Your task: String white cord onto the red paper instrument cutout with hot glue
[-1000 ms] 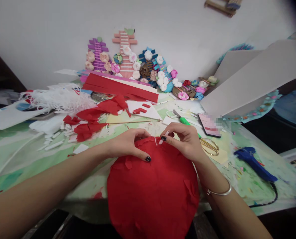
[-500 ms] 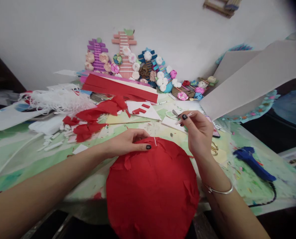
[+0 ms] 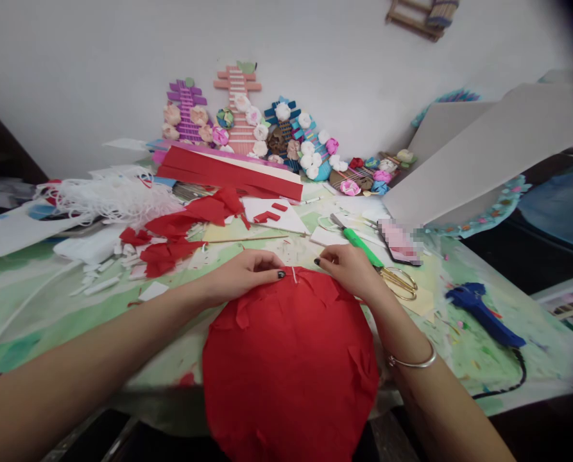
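A large round piece covered in red paper (image 3: 290, 366) leans over the table's front edge, its surface wrinkled near the top. A short white strip (image 3: 294, 274) stands out at its top edge. My left hand (image 3: 252, 273) grips that edge just left of the strip, thumb on the near face and fingers behind. At the upper right edge is my right hand (image 3: 346, 266), fingers curled near the rim; whether something small is between them is hidden.
Behind my right hand lie a green-handled cutter (image 3: 360, 244), gold scissors (image 3: 400, 282) and a phone (image 3: 399, 242). A blue glue gun (image 3: 488, 314) with its cord is at the right. White string (image 3: 117, 196) and red scraps (image 3: 165, 253) lie left; decorated crafts (image 3: 240, 122) stand against the wall.
My right hand has come down and left from above the table to the red piece's top edge. The green cutter and phone now show more fully. My left hand keeps its hold.
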### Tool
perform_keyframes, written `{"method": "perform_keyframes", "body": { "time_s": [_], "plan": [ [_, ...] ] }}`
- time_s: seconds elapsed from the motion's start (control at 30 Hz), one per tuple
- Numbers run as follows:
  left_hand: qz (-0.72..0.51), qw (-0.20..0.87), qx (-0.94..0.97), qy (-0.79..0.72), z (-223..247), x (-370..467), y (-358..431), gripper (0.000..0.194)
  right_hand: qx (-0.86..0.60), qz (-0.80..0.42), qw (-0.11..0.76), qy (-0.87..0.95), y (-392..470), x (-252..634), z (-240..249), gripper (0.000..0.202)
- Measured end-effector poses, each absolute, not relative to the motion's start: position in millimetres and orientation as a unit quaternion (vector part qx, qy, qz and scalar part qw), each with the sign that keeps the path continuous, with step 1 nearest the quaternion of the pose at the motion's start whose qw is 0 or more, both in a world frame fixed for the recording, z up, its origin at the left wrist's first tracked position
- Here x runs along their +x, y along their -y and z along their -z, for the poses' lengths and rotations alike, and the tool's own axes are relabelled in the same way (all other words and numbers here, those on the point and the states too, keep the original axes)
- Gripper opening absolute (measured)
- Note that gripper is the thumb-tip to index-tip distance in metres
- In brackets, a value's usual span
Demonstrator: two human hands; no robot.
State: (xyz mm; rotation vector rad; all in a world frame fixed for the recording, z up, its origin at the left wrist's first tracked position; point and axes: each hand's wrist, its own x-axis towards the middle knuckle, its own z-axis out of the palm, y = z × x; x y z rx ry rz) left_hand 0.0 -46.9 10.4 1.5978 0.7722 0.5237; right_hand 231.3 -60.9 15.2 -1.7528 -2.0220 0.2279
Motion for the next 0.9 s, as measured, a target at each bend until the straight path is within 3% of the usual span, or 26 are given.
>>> {"method": "perform_keyframes", "body": {
  "time_s": [0.1,0.53,0.9],
  "plan": [
    [-0.233,0.604,0.683,-0.339,-9.0,-0.6,46.7,0.019,-0.64,-0.044,0.202,0.74,59.5,232.0,-15.6,0.015],
    [-0.328,0.579,0.633,-0.395,-23.8,-14.5,37.1,0.021,-0.713,-0.035,0.26,0.651,54.9,252.1,-20.5,0.02],
    [-0.594,0.446,0.481,-0.466,-48.5,-91.6,-11.8,0.018,-0.676,-0.104,0.389,0.618,48.8,287.8,-15.7,0.016]
  ]
}}
